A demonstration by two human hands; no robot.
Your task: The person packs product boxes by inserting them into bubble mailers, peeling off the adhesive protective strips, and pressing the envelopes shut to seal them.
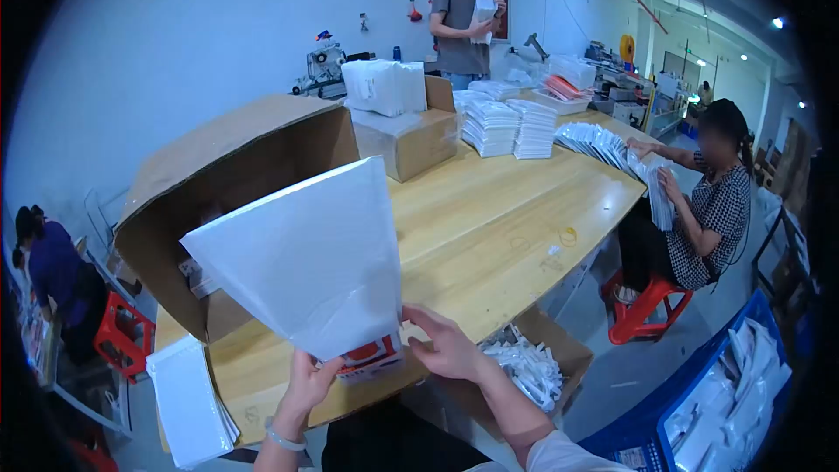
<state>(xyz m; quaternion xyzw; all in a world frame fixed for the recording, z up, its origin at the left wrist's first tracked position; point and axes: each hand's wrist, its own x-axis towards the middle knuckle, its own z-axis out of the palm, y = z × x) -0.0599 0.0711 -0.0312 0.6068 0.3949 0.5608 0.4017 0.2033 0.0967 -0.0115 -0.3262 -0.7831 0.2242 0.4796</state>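
Observation:
A large white envelope (301, 253) stands tilted in front of me, its lower end around a red and white box (371, 358). My left hand (312, 380) grips the lower left of the envelope, thumb in front. On the right side, my right hand (441, 345) is beside the envelope's lower edge with its fingers apart; the fingertips reach the edge. Behind the envelope an open cardboard box (236, 135) lies with its opening toward the table. Flat white envelopes (188, 402) are stacked at the table's left front corner.
Stacks of white packets (494, 127) stand on the wooden table (498, 210) beside a taped carton (406, 140). A seated person handles packets at the right; another stands behind. Below the table edge are a carton of white scraps (524, 367) and a blue crate (655, 437).

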